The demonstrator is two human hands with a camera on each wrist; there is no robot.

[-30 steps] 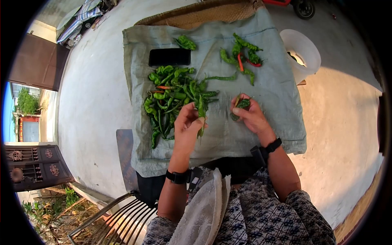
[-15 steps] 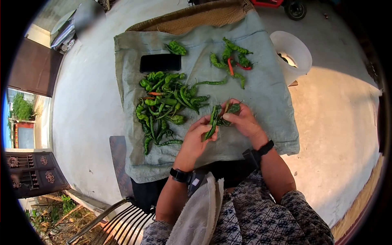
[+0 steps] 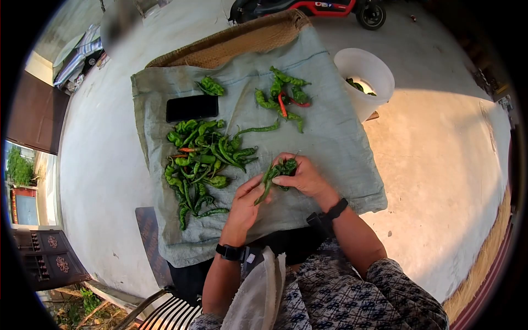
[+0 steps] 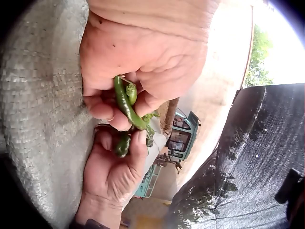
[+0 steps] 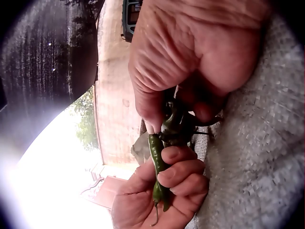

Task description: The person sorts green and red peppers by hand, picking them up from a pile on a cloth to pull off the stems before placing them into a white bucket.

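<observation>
Both hands meet over the front half of a grey-green woven sack [image 3: 335, 148]. My left hand [image 3: 245, 209] pinches a slim green chili pepper [image 4: 125, 105], with another green pepper beside it in the left wrist view. Thumb and fingers of my right hand [image 3: 309, 180] hold a bunch of dark, wrinkled green peppers [image 5: 175, 126], partly hidden by the hand. The slim pepper's end reaches the right fingertips. Left of the hands lies a heap of green peppers [image 3: 190, 165] with a few orange-red ones. Farther back is a smaller group of green and red peppers [image 3: 275, 91].
A black phone [image 3: 192, 108] lies behind the heap, with a green pepper [image 3: 210, 86] beyond it. Past the sack's right edge stands a white bucket [image 3: 379, 77] with some peppers inside. A woven basket edge [image 3: 220, 49] shows behind the sack; a red scooter [image 3: 330, 7] is farther off.
My left hand has moved away from the heap with its pepper, and the two hands have come together. The head view has shifted, so the sack sits farther left and lower.
</observation>
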